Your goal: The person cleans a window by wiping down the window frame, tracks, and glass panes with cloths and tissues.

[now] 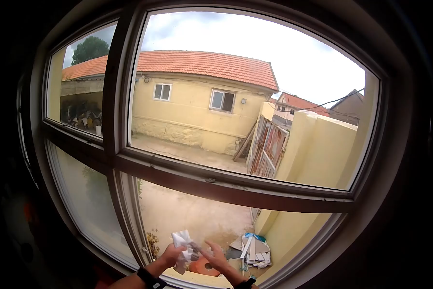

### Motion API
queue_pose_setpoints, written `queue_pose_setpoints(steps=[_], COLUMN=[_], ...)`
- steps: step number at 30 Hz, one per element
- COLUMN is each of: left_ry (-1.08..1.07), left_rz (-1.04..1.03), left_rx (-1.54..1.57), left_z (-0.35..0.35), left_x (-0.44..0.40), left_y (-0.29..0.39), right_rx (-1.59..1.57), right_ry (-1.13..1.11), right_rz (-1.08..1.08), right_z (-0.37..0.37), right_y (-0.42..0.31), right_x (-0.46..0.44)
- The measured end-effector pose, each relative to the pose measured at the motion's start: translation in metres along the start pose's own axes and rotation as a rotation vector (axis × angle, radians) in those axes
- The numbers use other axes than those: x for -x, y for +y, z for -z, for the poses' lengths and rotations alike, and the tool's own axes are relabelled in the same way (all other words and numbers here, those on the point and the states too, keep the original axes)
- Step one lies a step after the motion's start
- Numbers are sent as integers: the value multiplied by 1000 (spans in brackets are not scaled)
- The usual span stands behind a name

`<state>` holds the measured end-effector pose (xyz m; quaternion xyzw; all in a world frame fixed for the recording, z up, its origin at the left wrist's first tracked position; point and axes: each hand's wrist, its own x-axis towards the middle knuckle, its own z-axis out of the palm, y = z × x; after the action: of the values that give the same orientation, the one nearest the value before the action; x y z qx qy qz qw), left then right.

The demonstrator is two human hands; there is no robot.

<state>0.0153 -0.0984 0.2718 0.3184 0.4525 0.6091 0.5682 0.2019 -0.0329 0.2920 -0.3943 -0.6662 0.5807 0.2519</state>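
Observation:
My left hand (172, 254) is closed around a crumpled white sheet (181, 237), which looks like paper tissue or thin cloth. The sheet sticks up above the fingers and hangs down below them. Close by on its right, my right hand (216, 257) has its fingers stretched toward the sheet, slightly blurred. Whether those fingertips touch it is hard to make out. Each wrist wears a dark band. Both hands are at the lower window opening (192, 207), in front of the yard.
A window frame (235, 185) with a thick crossbar surrounds the view. Beyond the hands lie a round orange object (204, 266) with a dark hole and a heap of boards and scraps (256, 251). A yellow wall (317, 149) and rusty gate (267, 147) stand at right.

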Motion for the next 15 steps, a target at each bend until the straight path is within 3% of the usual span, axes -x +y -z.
queue_pose_setpoints(steps=[3, 4, 5, 7, 9, 11, 13, 15], left_ry=[-181, -250, -270, -375, -385, -285, -15, 23], left_rz=[93, 144, 164, 136, 114, 52, -339, -524], left_rx=[28, 36, 38, -10, -107, -418, -843, -915], left_z=[0, -3, -7, -16, -21, -17, -2, -16], left_x=[-14, -16, -16, -20, -15, -8, -5, 35], left_y=[2, 2, 0, -5, -3, 3, 13, 88], right_rx=[-174, -472, -479, -733, -772, -775, -739, -721], right_ry=[-104, -190, -164, -345, -214, -65, 113, 209], right_rz=[-52, -120, -130, -140, -173, -188, -158, -123], right_z=[3, 6, 9, 15, 21, 32, 48, 75], right_y=[4, 18, 33, 50, 57, 65, 60, 57], right_x=[6, 2, -6, -13, -3, 2, 15, 36])
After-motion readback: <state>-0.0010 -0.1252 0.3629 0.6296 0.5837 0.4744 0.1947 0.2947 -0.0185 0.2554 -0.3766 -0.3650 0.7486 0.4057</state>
